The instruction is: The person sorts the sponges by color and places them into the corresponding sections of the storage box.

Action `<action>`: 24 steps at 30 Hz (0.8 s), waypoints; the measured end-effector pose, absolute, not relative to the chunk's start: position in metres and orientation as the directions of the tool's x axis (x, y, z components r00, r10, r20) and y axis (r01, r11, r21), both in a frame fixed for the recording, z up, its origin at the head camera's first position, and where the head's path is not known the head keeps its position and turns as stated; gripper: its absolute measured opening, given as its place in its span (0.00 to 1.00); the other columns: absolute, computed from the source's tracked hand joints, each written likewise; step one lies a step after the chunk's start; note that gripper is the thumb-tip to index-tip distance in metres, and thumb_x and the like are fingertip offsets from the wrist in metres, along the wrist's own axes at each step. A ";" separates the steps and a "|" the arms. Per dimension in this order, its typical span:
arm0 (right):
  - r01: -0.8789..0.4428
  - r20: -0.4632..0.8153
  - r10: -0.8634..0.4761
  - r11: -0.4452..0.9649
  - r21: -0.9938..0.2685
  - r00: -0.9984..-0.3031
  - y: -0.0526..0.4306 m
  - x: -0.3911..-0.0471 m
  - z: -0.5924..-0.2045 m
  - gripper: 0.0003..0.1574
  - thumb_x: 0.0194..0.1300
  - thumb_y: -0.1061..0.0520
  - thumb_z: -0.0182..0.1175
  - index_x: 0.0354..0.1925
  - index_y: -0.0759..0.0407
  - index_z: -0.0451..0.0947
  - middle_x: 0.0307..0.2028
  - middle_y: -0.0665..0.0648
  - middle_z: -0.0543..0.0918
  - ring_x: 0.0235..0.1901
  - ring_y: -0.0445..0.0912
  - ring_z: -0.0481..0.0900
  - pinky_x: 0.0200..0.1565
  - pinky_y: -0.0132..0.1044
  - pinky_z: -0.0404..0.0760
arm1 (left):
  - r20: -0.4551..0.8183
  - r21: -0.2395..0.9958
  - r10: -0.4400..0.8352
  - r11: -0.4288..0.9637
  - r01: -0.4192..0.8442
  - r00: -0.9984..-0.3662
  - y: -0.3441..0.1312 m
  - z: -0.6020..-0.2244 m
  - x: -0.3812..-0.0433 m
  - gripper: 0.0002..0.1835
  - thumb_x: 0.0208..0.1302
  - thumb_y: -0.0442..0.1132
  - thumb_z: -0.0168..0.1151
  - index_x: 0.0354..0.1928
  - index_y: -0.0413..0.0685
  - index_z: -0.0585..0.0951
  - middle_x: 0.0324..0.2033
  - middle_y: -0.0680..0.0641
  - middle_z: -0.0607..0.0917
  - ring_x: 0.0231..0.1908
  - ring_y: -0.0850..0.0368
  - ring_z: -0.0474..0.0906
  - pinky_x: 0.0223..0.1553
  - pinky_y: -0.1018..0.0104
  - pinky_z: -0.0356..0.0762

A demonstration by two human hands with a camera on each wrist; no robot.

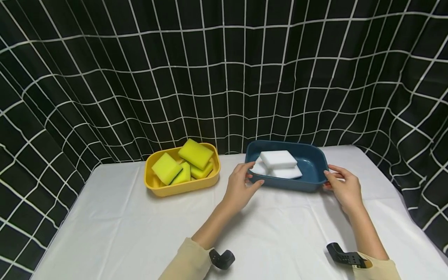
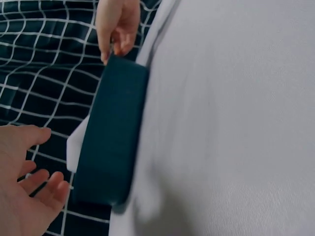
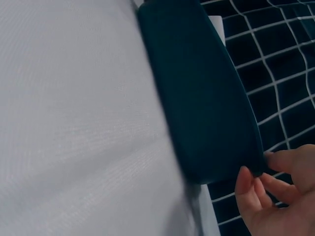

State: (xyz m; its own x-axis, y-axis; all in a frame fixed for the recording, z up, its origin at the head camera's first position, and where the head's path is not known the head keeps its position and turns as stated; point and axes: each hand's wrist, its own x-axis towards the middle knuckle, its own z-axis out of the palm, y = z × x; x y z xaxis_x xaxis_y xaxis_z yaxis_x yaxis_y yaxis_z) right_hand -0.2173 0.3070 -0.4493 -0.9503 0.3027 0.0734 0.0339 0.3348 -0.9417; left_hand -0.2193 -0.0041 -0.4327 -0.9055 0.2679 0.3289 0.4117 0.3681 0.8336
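A dark blue plastic bin (image 1: 315, 167) stands toward the back right of the table, with several white sponges (image 1: 279, 159) stacked in its left part. At the bin's right end, my right hand (image 1: 344, 188) pinches the rim between thumb and fingers, as the right wrist view also shows. My left hand (image 1: 239, 188) is by the bin's left front corner, its thumb and fingers spread. In the left wrist view that left hand (image 2: 32, 182) appears slightly apart from the bin wall (image 2: 110, 132); whether a fingertip touches the rim I cannot tell.
Left of the blue bin stands a yellow bin (image 1: 182, 189) holding several yellow-green sponges (image 1: 196, 153). A white cloth (image 1: 140, 233) covers the table. Behind and at both sides hangs a black curtain (image 1: 231, 77) with a white grid.
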 end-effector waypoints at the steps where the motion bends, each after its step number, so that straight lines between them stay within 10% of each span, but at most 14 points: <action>1: 0.040 0.073 0.306 0.347 -0.937 -0.949 0.307 -0.217 -0.449 0.33 0.80 0.58 0.57 0.72 0.79 0.66 0.30 0.35 0.77 0.22 0.30 0.82 0.31 0.24 0.87 | 0.333 0.830 0.262 0.375 0.413 -0.906 -0.007 -0.432 -0.218 0.31 0.70 0.35 0.71 0.71 0.33 0.73 0.62 0.36 0.78 0.53 0.42 0.81 0.55 0.54 0.86; 18: 0.109 0.164 0.393 0.587 -0.802 -0.905 0.303 -0.212 -0.440 0.29 0.79 0.52 0.57 0.68 0.70 0.76 0.56 0.76 0.82 0.28 0.21 0.70 0.30 0.15 0.70 | 0.360 0.736 0.137 0.566 0.371 -0.923 -0.044 -0.426 -0.217 0.28 0.74 0.40 0.68 0.70 0.36 0.75 0.63 0.37 0.77 0.61 0.41 0.77 0.67 0.47 0.79; 24: 0.065 0.226 0.368 0.633 -0.772 -0.902 0.297 -0.210 -0.435 0.29 0.79 0.55 0.57 0.69 0.71 0.74 0.58 0.77 0.80 0.53 0.64 0.84 0.38 0.14 0.64 | 0.408 0.690 0.068 0.630 0.356 -0.910 -0.061 -0.419 -0.218 0.27 0.72 0.41 0.70 0.68 0.37 0.78 0.62 0.37 0.78 0.63 0.37 0.76 0.70 0.43 0.75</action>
